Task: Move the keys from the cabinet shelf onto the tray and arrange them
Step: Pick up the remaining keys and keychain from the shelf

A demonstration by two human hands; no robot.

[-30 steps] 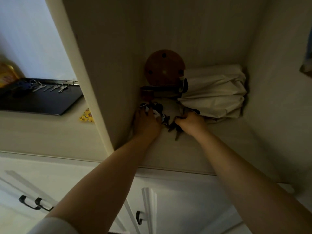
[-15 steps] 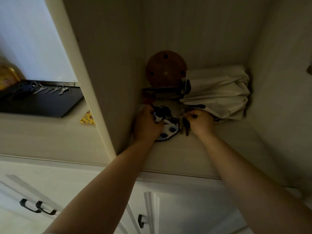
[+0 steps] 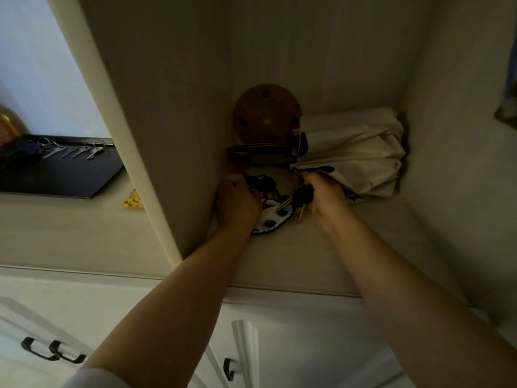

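Observation:
Both my hands are deep in the dim cabinet shelf. My right hand is closed on a bunch of dark-headed keys, one silver blade sticking out to the left. My left hand rests closed over a dark key bunch lying on a black-and-white patterned coaster; its grip is hidden. Out on the counter to the left sits a black tray with a row of silver keys along its far edge.
A round wooden disc leans on the shelf's back wall, above a dark flat dish. A folded cream umbrella fills the back right. The cabinet side panel separates shelf from tray. A yellow wrapper lies on the counter.
My right hand shifted right and back toward the umbrella, lifting its keys. The patterned coaster under the left hand came into sight. The left hand barely moved.

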